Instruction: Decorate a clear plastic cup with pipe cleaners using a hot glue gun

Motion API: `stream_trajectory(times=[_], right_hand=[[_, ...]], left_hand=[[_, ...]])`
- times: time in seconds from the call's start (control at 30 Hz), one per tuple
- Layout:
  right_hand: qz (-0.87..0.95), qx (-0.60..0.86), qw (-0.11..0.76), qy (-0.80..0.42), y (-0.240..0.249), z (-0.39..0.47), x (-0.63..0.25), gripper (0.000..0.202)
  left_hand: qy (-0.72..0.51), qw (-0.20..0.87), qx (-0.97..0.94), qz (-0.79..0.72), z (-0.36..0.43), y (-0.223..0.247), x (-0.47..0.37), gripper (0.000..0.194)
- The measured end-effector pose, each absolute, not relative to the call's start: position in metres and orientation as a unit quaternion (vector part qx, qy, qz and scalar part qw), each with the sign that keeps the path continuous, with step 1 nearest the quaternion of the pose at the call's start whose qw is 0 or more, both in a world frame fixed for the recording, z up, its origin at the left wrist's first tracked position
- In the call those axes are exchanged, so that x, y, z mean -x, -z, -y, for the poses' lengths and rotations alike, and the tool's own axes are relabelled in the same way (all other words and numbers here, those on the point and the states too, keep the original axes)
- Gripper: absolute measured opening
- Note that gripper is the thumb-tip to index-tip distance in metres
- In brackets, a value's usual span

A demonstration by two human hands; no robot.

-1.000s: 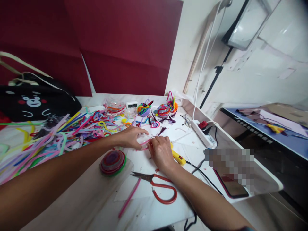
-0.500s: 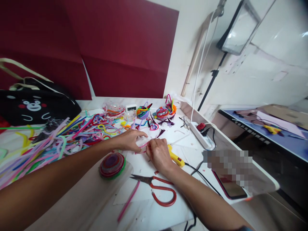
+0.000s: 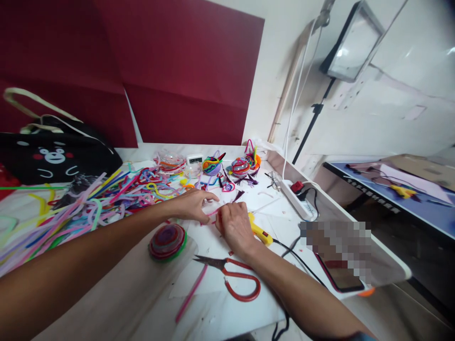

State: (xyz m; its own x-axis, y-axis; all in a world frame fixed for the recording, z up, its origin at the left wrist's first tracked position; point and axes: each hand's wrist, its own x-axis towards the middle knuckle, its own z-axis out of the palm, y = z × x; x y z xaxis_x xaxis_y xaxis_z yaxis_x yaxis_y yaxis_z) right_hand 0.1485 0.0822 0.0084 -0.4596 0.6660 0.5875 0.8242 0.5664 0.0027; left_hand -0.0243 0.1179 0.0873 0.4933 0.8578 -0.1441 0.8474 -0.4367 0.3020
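The pink-edged transparent piece [image 3: 211,208] sat between the two hands at mid-table, and on my feed little had changed over the last second: the view had shifted slightly, while both hands had kept their places, which I read as patient work on one spot. Going left to right, the black cartoon-face bag [image 3: 57,156] and the heap of chenille stems [image 3: 117,192] crowded the far left. The coiled chenille disc [image 3: 168,241] lay just below the left forearm, so I judged that a drop of that arm could knock it. The left hand [image 3: 194,206] curled round the piece, thumb and fingers on either side. The right hand [image 3: 232,222] was bunched beside it, fingertips hidden; I could not tell what they pinched. Nearer me, a loose pink stem [image 3: 191,293] and the red-handled scissors [image 3: 224,269] narrowed the front, leaving more room at lower left. The yellow corded tool [image 3: 262,232], the white power strip [image 3: 297,201], the phone [image 3: 346,280] and the raised side panel [image 3: 387,263] hemmed in the right.
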Motion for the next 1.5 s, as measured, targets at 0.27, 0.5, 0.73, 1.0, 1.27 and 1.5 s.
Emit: stream_trajectory(times=[0.27,0.5,0.73,1.0,1.27,1.5], right_hand=[[0.847,0.421,0.277,0.170,-0.007,-0.083,-0.149,0.018],[0.846,0.394,0.306,0.187,-0.006,-0.083,-0.150,0.020],[0.837,0.396,0.359,0.114,-0.014,-0.080,-0.153,0.022],[0.828,0.421,0.367,0.048,-0.018,-0.077,-0.153,0.014],[0.837,0.439,0.323,0.055,-0.019,-0.079,-0.154,0.017],[0.839,0.457,0.291,0.050,-0.016,-0.082,-0.154,0.018]], left_hand=[[-0.012,0.169,-0.845,-0.506,-0.119,-0.088,0.025,0.070],[-0.029,0.178,-0.843,-0.507,-0.117,-0.088,0.027,0.069],[-0.053,0.195,-0.834,-0.514,-0.119,-0.087,0.034,0.070],[-0.053,0.148,-0.851,-0.502,-0.123,-0.087,0.038,0.070],[-0.045,0.139,-0.856,-0.496,-0.124,-0.081,0.034,0.070],[-0.045,0.136,-0.855,-0.498,-0.127,-0.075,0.030,0.071]])
